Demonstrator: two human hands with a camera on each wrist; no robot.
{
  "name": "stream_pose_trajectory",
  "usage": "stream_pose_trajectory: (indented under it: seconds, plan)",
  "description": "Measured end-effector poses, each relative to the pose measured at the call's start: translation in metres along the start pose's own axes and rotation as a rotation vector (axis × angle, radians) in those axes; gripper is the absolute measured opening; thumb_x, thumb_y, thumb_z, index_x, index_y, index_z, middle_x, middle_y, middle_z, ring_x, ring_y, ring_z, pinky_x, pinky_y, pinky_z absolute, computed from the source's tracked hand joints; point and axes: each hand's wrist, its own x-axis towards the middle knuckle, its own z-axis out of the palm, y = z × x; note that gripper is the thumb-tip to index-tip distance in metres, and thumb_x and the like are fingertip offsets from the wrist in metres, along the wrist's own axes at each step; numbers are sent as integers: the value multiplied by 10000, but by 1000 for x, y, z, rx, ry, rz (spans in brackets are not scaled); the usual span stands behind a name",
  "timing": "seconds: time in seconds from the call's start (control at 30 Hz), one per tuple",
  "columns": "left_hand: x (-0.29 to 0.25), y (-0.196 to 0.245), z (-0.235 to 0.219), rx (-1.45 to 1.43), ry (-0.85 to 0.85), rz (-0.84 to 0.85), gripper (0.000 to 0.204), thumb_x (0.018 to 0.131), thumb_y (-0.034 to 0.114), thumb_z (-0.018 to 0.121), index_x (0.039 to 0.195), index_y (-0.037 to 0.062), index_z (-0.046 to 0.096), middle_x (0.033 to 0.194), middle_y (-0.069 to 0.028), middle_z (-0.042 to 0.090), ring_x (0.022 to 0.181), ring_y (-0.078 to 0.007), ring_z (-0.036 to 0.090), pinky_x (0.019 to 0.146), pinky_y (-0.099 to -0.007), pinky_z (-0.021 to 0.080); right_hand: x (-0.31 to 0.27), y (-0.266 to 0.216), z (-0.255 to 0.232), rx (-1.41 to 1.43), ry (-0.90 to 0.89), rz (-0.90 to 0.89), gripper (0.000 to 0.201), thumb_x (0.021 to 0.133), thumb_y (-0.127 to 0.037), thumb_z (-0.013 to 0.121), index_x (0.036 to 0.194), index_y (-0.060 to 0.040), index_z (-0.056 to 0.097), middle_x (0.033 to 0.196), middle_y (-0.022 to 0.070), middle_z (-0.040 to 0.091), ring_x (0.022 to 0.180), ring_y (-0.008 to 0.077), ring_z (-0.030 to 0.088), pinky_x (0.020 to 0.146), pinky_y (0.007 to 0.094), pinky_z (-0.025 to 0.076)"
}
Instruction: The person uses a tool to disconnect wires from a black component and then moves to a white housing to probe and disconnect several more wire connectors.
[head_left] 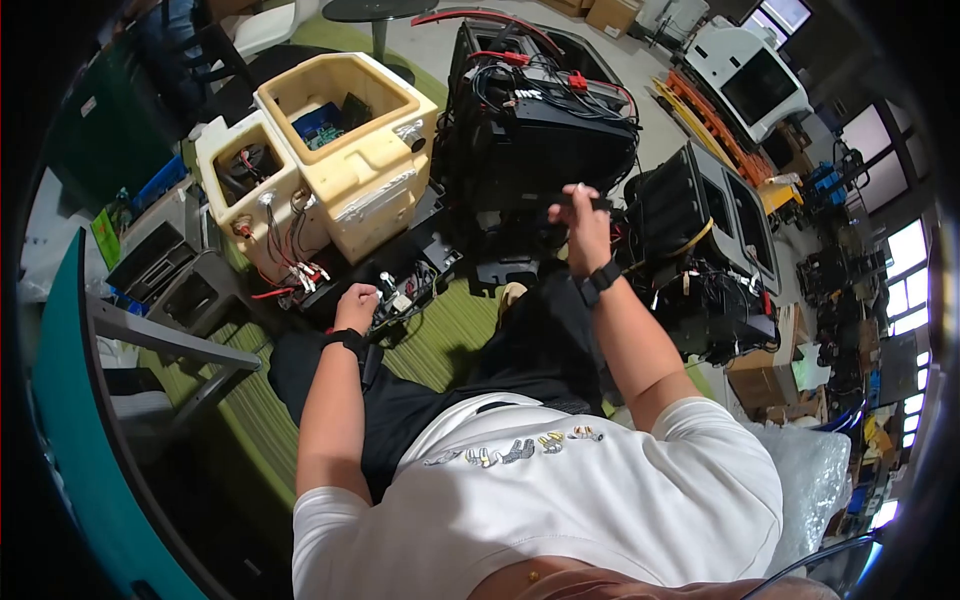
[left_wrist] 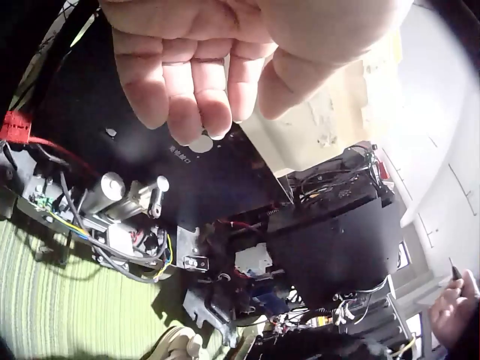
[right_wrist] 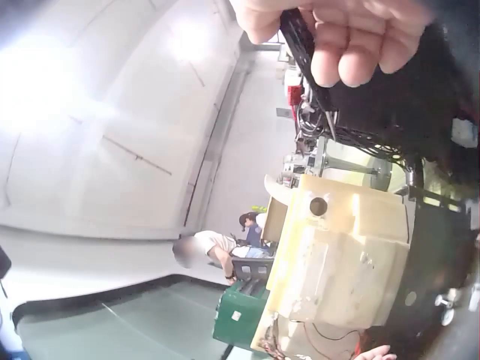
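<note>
My right hand (head_left: 587, 238) is raised in front of the black machine bodies and grips a slim black tool (right_wrist: 306, 56) with a thin, pointed metal tip. My left hand (head_left: 354, 308) is low, beside the exposed wiring of a black chassis (head_left: 425, 240). Its fingers (left_wrist: 184, 101) bend loosely and hold nothing in the left wrist view. Below them is a flat black panel (left_wrist: 202, 180). Metal cylinders (left_wrist: 124, 199) and coloured wires lie at the panel's near edge. A cream-coloured shell (head_left: 370, 215) with two openings stands on the chassis.
Black machine bodies (head_left: 545, 150) with cables stand ahead, and another unit (head_left: 690, 220) is at the right. A teal-faced board (head_left: 60, 400) borders the left. Green carpet (head_left: 430, 345) lies between my legs. Other people (right_wrist: 214, 247) are in the background.
</note>
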Motion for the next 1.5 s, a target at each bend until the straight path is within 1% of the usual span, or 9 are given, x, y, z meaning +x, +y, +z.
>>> stream_pose_trajectory:
  seconds: [0.33, 0.93, 1.0, 1.03, 1.1, 1.2, 1.37, 1.47, 1.5]
  plan:
    - [-14, 18, 8, -306, 238, -64, 162, 790, 52, 527, 938, -13, 536, 723, -56, 590, 620, -99, 551, 568, -221, 439, 133, -5, 30, -203, 0, -349, 260, 865, -244, 505, 798, 3, 552, 646, 52, 569, 561, 117, 554, 527, 234, 437]
    - [-71, 18, -24, -858, 661, -206, 187, 871, 222, 480, 945, 56, 525, 658, 22, 461, 474, -43, 380, 389, -175, 301, 189, 46, 36, -270, 13, -267, 256, 786, -241, 609, 796, 14, 584, 680, 90, 602, 575, 148, 584, 553, 276, 465]
    - [-74, 17, -24, -1048, 618, -213, 211, 865, 239, 489, 969, 57, 517, 637, 27, 440, 466, -43, 378, 376, -176, 302, 202, 54, 28, -636, 81, -338, 313, 765, -294, 613, 793, 17, 589, 691, 108, 600, 613, 180, 595, 586, 310, 460]
    - [-75, 0, -29, -1095, 510, -181, 248, 851, 232, 505, 1026, 57, 513, 776, -28, 505, 590, -84, 448, 472, -193, 367, 272, 125, 0, -634, 242, -406, 352, 755, -339, 598, 721, 11, 590, 648, 109, 591, 617, 215, 589, 602, 332, 443]
    - [-73, 19, -25, -1263, 558, -268, 326, 814, 205, 537, 1102, 57, 496, 1156, -134, 442, 916, -202, 438, 748, -271, 384, 210, 55, 21, -786, 28, -659, 413, 790, -389, 514, 612, -22, 578, 569, 77, 572, 547, 204, 538, 558, 330, 407]
    - [-70, 39, -30, -1622, 332, -128, 143, 850, 165, 502, 929, 48, 526, 710, -7, 482, 574, -118, 419, 495, -240, 351, 198, 46, 23, -869, -46, -477, 400, 826, -369, 476, 664, -45, 645, 613, 64, 616, 588, 177, 581, 559, 319, 417]
    - [-70, 129, -12, -1602, 403, -126, 120, 839, 178, 520, 899, 74, 528, 693, 1, 468, 570, -112, 414, 497, -231, 347, 201, 41, 21, -456, -43, -191, 421, 820, -403, 515, 795, -3, 644, 731, 80, 652, 647, 158, 617, 634, 274, 462]
    - [-73, 149, 0, -1638, 324, -79, 146, 864, 207, 477, 900, 75, 528, 673, 10, 477, 573, -107, 424, 502, -231, 356, 275, 97, -16, -498, -164, -302, 504, 815, -490, 462, 804, -21, 646, 772, 67, 656, 723, 177, 617, 670, 289, 447]
    - [-71, 155, 2, -1665, 278, -87, 160, 876, 217, 454, 894, 76, 528, 665, 12, 476, 568, -107, 424, 501, -231, 356, 249, 71, -9, -215, -267, -92, 466, 818, -418, 512, 830, 38, 609, 776, 110, 649, 690, 190, 627, 629, 274, 469]
